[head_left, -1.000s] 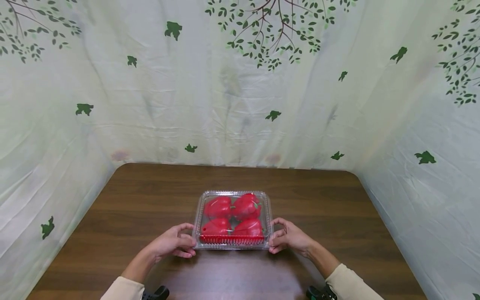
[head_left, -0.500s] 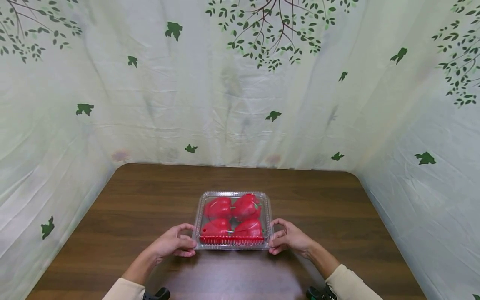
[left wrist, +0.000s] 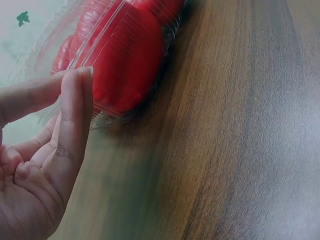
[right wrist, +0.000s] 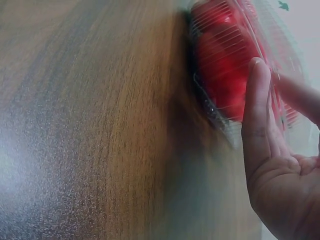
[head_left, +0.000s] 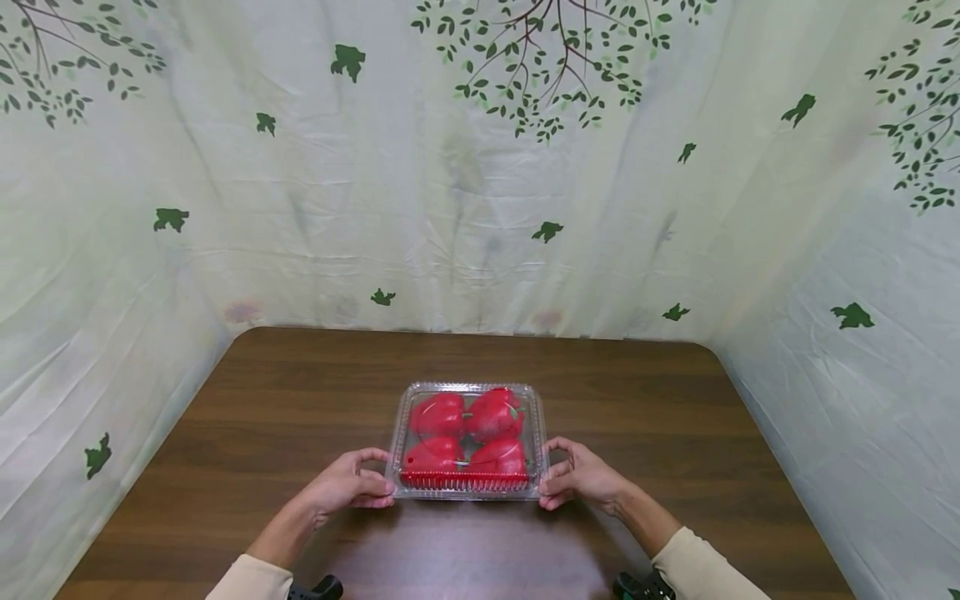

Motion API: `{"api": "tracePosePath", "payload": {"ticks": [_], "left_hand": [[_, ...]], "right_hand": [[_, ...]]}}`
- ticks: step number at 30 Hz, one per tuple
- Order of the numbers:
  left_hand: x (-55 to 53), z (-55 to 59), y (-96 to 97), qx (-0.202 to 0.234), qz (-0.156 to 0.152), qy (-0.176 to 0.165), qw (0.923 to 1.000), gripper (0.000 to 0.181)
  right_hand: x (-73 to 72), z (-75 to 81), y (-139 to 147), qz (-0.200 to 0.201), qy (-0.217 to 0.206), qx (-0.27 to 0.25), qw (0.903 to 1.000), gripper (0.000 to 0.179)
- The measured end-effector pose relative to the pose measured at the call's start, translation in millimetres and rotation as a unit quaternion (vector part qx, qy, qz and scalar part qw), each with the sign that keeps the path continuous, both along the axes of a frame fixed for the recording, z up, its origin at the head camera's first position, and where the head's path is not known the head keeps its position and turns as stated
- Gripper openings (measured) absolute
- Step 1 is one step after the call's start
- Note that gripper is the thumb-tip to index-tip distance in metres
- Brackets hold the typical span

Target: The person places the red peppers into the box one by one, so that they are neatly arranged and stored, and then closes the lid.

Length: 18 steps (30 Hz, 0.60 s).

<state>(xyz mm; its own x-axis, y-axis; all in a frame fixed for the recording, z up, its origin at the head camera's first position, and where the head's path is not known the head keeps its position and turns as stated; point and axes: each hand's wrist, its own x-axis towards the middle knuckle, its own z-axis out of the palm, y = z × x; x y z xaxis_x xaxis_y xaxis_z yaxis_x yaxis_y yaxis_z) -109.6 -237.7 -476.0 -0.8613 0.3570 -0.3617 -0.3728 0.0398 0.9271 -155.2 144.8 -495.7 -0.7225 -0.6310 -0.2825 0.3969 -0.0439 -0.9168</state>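
Note:
A clear plastic clamshell box point(head_left: 468, 494) sits on the table in the head view, its lid lying over several red bell peppers point(head_left: 495, 415) with bits of green stem. The left hand point(head_left: 348, 482) pinches the box's rim at its near left corner. On the opposite side, the right hand point(head_left: 579, 480) pinches the rim near the right corner. The left wrist view has thumb and finger meeting at the edge of the box point(left wrist: 107, 117), beside a red pepper point(left wrist: 127, 65). The right wrist view shows a similar pinch, partly blurred, at the ribbed box side point(right wrist: 227, 131).
The brown wood-grain table point(head_left: 315, 375) reaches back to a pale curtain point(head_left: 465, 275) printed with leaves, which also hangs along both sides. Dark wrist devices, one of them the left strap point(head_left: 318, 588), show at the bottom edge.

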Motion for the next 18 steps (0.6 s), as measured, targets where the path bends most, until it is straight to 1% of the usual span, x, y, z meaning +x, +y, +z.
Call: {"api": "tracePosePath", "payload": {"ticks": [6, 12, 18], "left_hand": [[0.7, -1.1, 0.5, 0.006, 0.006, 0.003, 1.0, 0.046], [1.1, -0.6, 1.1, 0.015, 0.003, 0.002, 0.9999, 0.037], [0.8, -0.4, 0.8, 0.015, -0.001, -0.001, 0.9999, 0.034]], "right_hand": [[1.1, 2.8, -0.9, -0.004, 0.0, 0.013, 0.9999, 0.042], [3.3, 5.3, -3.1, -0.008, 0.008, 0.025, 0.9996, 0.039], [4.4, 4.7, -5.2, -0.011, 0.017, 0.033, 0.9993, 0.037]]}}
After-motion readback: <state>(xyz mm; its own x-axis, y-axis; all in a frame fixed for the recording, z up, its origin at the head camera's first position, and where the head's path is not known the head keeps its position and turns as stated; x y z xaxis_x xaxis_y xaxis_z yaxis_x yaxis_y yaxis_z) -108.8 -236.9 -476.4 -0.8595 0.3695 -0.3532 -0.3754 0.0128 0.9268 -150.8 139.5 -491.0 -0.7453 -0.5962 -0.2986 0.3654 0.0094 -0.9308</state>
